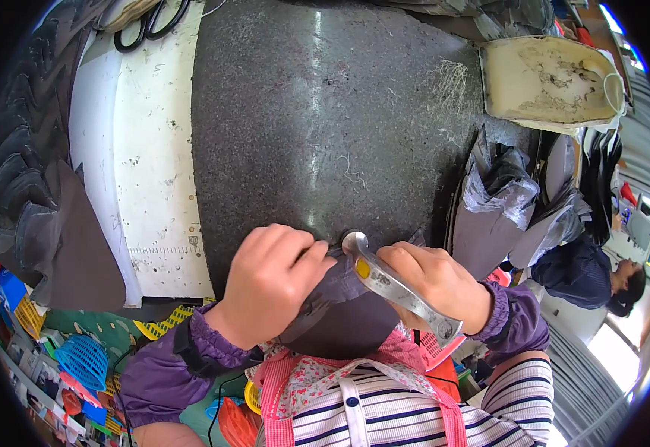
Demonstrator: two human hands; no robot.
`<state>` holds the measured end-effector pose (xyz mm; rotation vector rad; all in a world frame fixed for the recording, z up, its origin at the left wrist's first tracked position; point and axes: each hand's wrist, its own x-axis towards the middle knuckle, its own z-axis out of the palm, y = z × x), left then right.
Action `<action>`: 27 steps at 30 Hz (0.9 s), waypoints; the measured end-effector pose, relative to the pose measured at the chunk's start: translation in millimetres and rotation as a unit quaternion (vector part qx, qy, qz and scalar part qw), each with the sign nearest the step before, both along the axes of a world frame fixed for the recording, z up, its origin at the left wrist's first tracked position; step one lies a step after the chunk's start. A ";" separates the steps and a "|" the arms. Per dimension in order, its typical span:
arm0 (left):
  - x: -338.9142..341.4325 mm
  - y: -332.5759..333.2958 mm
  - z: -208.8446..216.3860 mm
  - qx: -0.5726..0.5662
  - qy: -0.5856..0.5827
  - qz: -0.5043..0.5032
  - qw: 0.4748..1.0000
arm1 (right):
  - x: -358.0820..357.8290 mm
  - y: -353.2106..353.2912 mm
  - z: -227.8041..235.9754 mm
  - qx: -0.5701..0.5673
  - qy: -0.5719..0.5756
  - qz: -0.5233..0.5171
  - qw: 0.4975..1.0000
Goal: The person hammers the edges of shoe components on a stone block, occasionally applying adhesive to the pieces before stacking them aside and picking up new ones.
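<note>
My left hand (269, 283) is closed, thumb and fingers pinching the edge of a dark, flexible sheet piece (344, 324) at the near edge of the worktop. This piece has a shiny, creased black upper part and a matte rounded lower part. In my right hand (433, 279) is a metal cobbler's hammer (403, 289). Its round, polished face lies beside my left fingertips, close to the piece's upper edge, and its long curved end points toward my right wrist. The handle is mostly hidden under the right hand.
The dark speckled worktop (280, 134) carries loose threads (452, 86). A white ruled board (153, 149) lies left, with black-handled scissors (150, 26) at its top. Dark cut pieces (79, 238) are stacked far left; more (489, 216) lie right, below a stained cream tray (548, 82). A person (586, 272) is at far right.
</note>
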<state>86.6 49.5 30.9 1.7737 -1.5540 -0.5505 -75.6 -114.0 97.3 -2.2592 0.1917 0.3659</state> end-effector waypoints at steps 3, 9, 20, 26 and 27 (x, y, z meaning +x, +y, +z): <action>3.4 4.2 -0.1 -0.014 0.008 -0.008 1.000 | 0.4 -0.2 0.7 -0.001 0.004 0.000 1.000; -2.5 10.4 1.8 -0.042 -0.067 -0.042 0.996 | 2.3 -1.3 1.7 -0.001 0.008 0.016 1.000; -5.1 27.4 -1.7 -0.023 0.004 0.029 0.999 | 9.4 4.9 -1.9 0.003 0.007 0.042 0.999; -13.5 27.5 5.9 -0.036 -0.087 0.003 0.996 | 12.2 5.3 -1.4 0.006 0.008 0.049 0.999; -15.3 27.7 6.3 -0.034 -0.100 0.003 0.994 | 12.7 6.1 -2.2 0.007 -0.002 0.053 0.999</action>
